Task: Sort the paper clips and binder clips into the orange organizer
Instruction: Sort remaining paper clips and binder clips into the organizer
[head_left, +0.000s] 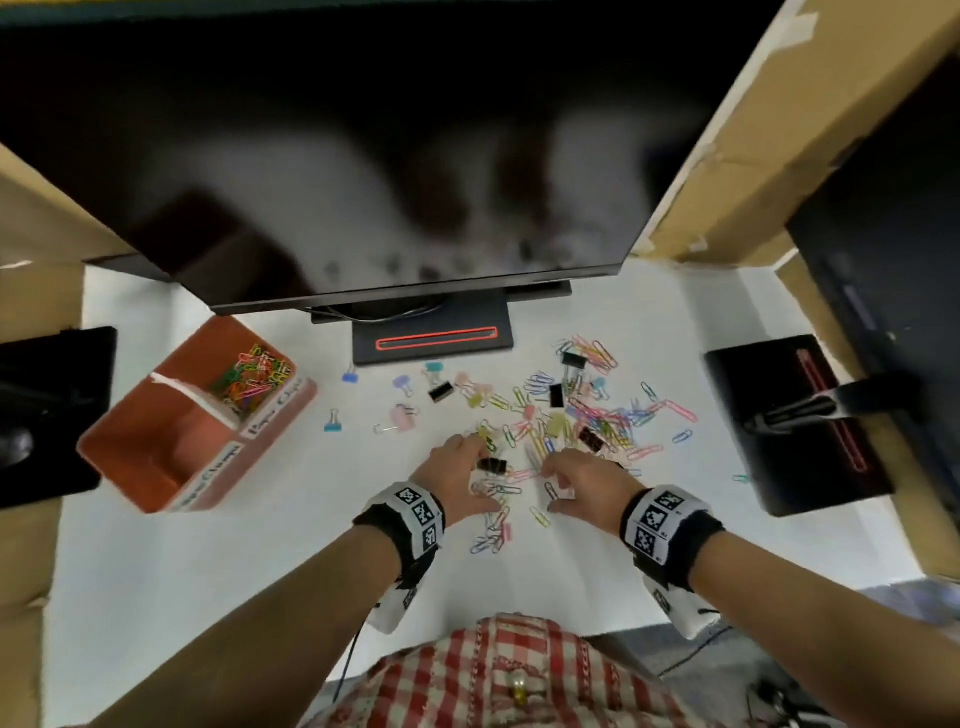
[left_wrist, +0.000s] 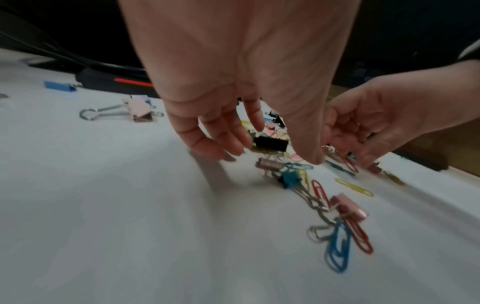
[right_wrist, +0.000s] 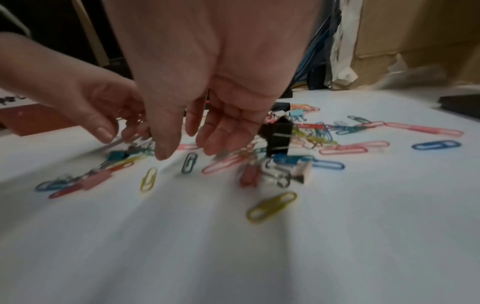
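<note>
- Left hand (head_left: 457, 470), right hand (head_left: 574, 480): fingers loosely spread, holding nothing, frame centre.
- Risk: tangled paper clips (head_left: 597, 415) and binder clips (head_left: 440, 391) lift together, mis-sorting organizer (head_left: 140, 441).

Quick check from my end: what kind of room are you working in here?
Probably an office desk or makeshift workstation: a monitor on its stand, cardboard boxes at the sides, and a white tabletop strewn with clips beside the orange organizer.

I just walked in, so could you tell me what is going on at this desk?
A person is sorting clips. Both hands, left hand and right hand, reach with loose fingers into the mixed pile on the white table, gripping nothing clearly. The orange organizer holds paper clips in its far compartment only.
</note>
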